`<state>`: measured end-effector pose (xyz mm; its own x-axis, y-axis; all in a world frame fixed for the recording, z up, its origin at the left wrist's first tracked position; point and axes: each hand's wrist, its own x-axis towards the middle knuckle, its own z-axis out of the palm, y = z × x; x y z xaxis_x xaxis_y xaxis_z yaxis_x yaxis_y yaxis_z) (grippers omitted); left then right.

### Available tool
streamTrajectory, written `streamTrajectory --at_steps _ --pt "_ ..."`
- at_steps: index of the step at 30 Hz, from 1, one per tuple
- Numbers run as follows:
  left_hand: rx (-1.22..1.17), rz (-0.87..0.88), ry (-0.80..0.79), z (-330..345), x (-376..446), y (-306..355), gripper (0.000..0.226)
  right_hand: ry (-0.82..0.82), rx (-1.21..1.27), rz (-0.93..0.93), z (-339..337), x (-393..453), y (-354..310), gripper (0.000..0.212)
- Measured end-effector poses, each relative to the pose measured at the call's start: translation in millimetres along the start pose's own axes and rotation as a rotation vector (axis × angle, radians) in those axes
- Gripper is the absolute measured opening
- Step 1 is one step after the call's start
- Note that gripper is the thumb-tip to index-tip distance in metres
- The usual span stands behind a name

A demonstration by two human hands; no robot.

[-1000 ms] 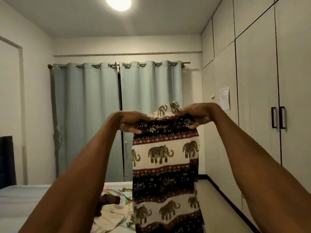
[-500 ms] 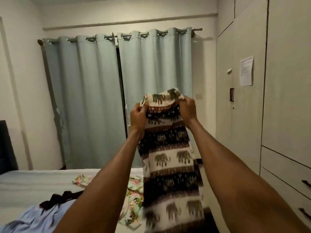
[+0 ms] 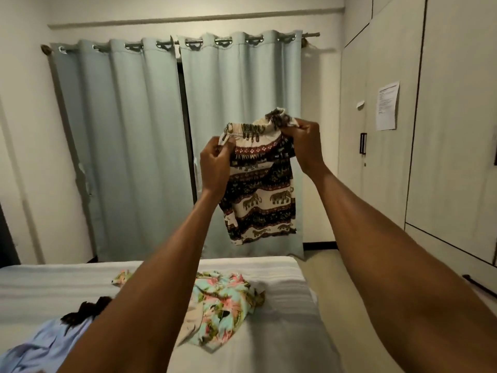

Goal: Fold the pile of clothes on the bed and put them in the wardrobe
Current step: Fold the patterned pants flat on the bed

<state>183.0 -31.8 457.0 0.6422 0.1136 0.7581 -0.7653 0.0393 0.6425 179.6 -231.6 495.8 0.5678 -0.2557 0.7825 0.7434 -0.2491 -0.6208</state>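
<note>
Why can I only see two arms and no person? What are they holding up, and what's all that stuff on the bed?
The camera sits on the person's head, so you see what they see: their own arms reaching forward. The left hand and right hand pinch the top edge of the elephant-print shorts, holding them up in the air. Below, on the bed, lie a flowery garment, a light blue one and something dark, all unfolded. The wardrobe stands on the right, doors closed.

Home bedroom: bed (image 3: 282, 332), wardrobe (image 3: 443, 130), curtains (image 3: 129, 144).
</note>
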Motion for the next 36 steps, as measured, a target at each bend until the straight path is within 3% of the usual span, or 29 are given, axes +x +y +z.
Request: streamTrajectory --at_steps 6,9,12,17,25,28,31,34,36 --pt "0.115 -0.231 -0.049 -51.1 -168.2 3.9 0.024 -0.072 -0.144 0.207 -26.0 -188.7 -7.5 0.032" --pt "0.359 -0.382 -0.133 -93.8 -289.4 -17.7 0.033 -0.154 -0.306 0.427 -43.8 -325.6 8.7 0.015" --pt "0.593 -0.503 -0.282 -133.3 -410.3 -31.3 0.054 -0.229 -0.41 0.605 -60.8 -455.3 22.3 0.038" --pt "0.742 -0.546 -0.59 -182.5 -557.0 -33.3 0.041 -0.477 -0.568 0.858 -78.9 -610.7 13.9 0.044" --pt "0.833 -0.399 -0.897 -219.0 -621.3 -7.9 0.04 -0.57 -0.681 0.795 -104.0 -707.9 -23.8 0.052" --pt "0.806 -0.412 -0.95 -224.9 -638.7 -1.6 0.051 -0.564 -0.737 0.731 -113.7 -732.3 -29.9 0.05" --pt "0.722 -0.59 -1.046 -227.0 -659.5 -1.6 0.05 -0.636 -0.681 0.845 -121.6 -754.8 -33.3 0.031" --pt "0.566 -1.013 -1.208 -224.4 -667.2 7.1 0.026 -0.9 -0.568 1.071 -118.0 -756.0 -39.0 0.026" --pt "0.488 -1.282 -1.252 -226.8 -668.1 11.7 0.031 -1.031 -0.482 1.211 -117.7 -752.3 -41.9 0.034"
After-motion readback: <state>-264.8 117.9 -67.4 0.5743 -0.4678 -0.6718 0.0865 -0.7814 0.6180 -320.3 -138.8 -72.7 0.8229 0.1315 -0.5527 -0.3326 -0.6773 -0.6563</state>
